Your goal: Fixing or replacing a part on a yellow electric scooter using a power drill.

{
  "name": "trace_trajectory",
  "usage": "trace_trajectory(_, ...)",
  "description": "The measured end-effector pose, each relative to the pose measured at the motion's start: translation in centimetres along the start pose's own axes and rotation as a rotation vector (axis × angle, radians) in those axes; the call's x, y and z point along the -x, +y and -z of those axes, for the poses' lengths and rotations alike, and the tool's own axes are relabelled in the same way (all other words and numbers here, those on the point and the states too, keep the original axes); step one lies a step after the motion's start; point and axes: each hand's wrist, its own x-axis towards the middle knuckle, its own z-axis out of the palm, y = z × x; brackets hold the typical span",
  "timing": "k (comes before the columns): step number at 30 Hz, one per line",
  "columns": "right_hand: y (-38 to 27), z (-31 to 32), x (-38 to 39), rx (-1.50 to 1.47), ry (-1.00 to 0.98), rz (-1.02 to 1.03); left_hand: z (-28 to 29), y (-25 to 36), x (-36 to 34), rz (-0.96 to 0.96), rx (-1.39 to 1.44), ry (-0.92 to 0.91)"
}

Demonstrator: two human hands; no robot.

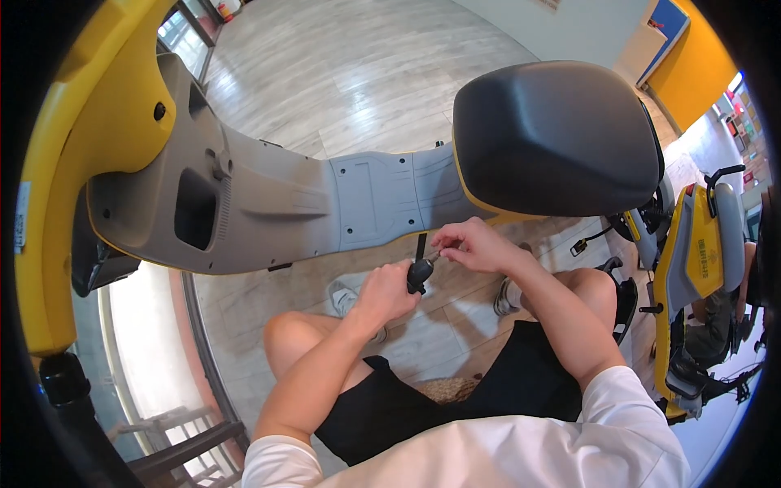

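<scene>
My left hand (387, 291) is closed round a black power screwdriver (421, 273), whose thin metal tip points toward my right hand. At that tip, the fingers of my right hand (470, 246) are pinched together; whether they hold the bit or a small screw is too small to tell. Both hands are just in front of the near edge of a yellow scooter's grey footboard (374, 199). Several dark screws or screw holes dot the footboard panel. A black seat (561, 134) rises to the right, above my right hand.
The scooter's yellow front body (73, 163) and grey inner panel (163, 191) stand at left. Another yellow scooter (695, 260) is parked at right. A dark wooden chair or rail (187, 451) lies lower left. Grey plank floor (350, 73) stretches beyond the footboard. My knees are spread beneath my hands.
</scene>
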Motion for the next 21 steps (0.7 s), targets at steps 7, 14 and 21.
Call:
trace_trajectory(7, -0.12, 0.2, -0.06, 0.064, 0.017, 0.062, 0.07, -0.03, -0.12, -0.028, 0.038, 0.037)
trace_trajectory(14, 0.21, 0.02, 0.18, -0.017, -0.028, -0.013, 0.12, 0.05, -0.15, -0.012, -0.015, -0.033)
trace_trajectory(21, 0.26, -0.33, 0.12, -0.088, 0.042, 0.038, 0.12, 0.21, -0.14, -0.04, 0.019, 0.065)
